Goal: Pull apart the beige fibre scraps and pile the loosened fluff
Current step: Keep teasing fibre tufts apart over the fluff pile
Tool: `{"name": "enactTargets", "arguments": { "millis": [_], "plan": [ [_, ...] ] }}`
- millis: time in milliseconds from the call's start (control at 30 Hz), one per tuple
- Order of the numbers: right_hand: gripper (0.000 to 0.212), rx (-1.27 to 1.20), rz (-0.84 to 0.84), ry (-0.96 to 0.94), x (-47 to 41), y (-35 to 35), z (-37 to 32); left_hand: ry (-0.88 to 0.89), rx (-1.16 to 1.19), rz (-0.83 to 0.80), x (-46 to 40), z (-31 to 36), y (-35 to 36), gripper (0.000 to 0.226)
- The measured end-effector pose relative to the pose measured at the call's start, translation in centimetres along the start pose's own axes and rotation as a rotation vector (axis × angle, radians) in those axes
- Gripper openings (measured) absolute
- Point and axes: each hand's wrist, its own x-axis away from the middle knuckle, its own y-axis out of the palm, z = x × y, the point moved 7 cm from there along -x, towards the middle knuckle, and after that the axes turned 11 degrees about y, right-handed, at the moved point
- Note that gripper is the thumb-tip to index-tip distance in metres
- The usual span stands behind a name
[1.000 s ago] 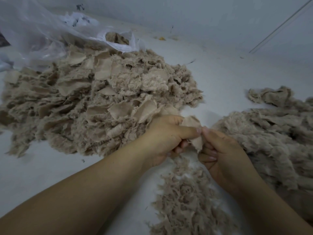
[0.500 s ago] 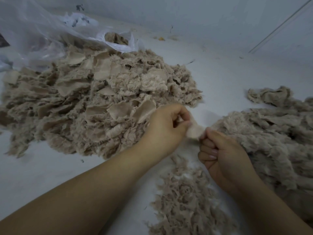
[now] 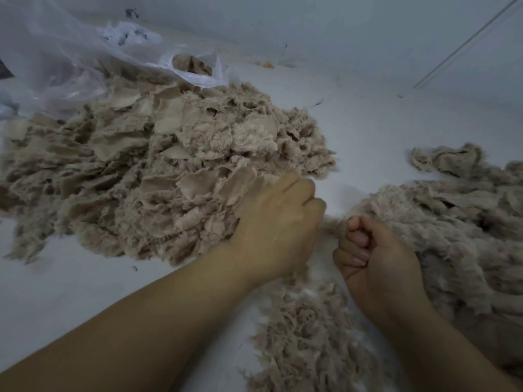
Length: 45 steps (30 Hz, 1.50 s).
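Beige fibre scraps (image 3: 158,176) are heaped on the white tabletop (image 3: 368,123). A thin wisp (image 3: 332,223) is stretched between the left hand (image 3: 278,227) and right hand (image 3: 376,258), pinched by curled fingers. Loosened fluff (image 3: 308,340) is piled beneath.

Both forearms are bare to the frame edge, with no sleeves, rings or wristbands showing.

Place: textile-waste sorting workshop.
Evidence: bulk heap of beige fibre scraps (image 3: 158,176) on plain white surface (image 3: 382,128); clear plastic sack (image 3: 56,52) at 11 o'clock.
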Motion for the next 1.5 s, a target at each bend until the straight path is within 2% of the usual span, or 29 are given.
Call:
{"name": "enactTargets", "arguments": {
  "millis": [67,133,233,300,400,533,633,733,867,967,1133,1233,1333,1500],
  "plan": [
    [0.033,0.000,0.000,-0.008,0.0,-0.1,0.0,-0.037,0.233,-0.055,0.1,0.3,1.6,0.011],
    [0.031,-0.001,0.015,-0.009,0.1,-0.2,-0.1,-0.197,0.390,-0.138,0.7,-1.1,3.3,0.016],
    [0.031,-0.011,0.032,-0.004,0.1,-0.2,-0.1,-0.429,0.296,-0.167,1.5,-5.0,4.2,0.017],
    [0.032,-0.013,0.039,-0.010,0.1,-0.2,-0.1,-0.463,0.209,-0.194,1.8,-6.4,4.3,0.016],
    [0.032,-0.013,0.043,-0.015,0.1,-0.2,-0.1,-0.364,0.135,-0.243,1.6,-5.4,4.0,0.014],
    [0.033,-0.008,0.041,-0.032,0.2,-0.2,-0.1,-0.145,0.217,-0.257,0.8,-1.6,4.1,0.018],
    [0.032,-0.011,0.036,-0.052,0.3,-0.2,-0.3,-0.161,0.260,-0.277,0.0,-0.3,4.8,0.022],
    [0.032,-0.023,0.033,-0.062,0.2,-0.1,-0.3,-0.194,0.264,-0.380,-1.0,0.0,6.1,0.029],
    [0.033,-0.035,0.028,-0.056,0.2,0.0,-0.3,-0.119,0.276,-0.485,-2.5,0.5,7.7,0.026],
    [0.027,-0.065,0.050,-0.051,0.1,-0.2,-0.3,-0.071,0.249,-0.429,-2.5,0.9,7.7,0.017],
    [0.020,-0.197,0.135,-0.005,-0.4,-1.2,-0.2,-0.085,0.361,-0.270,-1.1,1.1,7.0,0.016],
    [0.015,-0.223,0.145,0.005,-0.7,-1.3,-0.2,-0.212,0.457,-0.203,0.1,-0.1,6.4,0.016],
    [0.017,-0.215,0.150,0.004,-0.9,-1.3,-0.1,-0.416,0.650,-0.041,1.3,-2.2,5.3,0.013],
    [0.009,0.002,0.067,0.013,-0.8,-0.4,-0.1,-0.596,0.847,0.141,2.1,-2.6,5.1,0.010]
  ]
}}
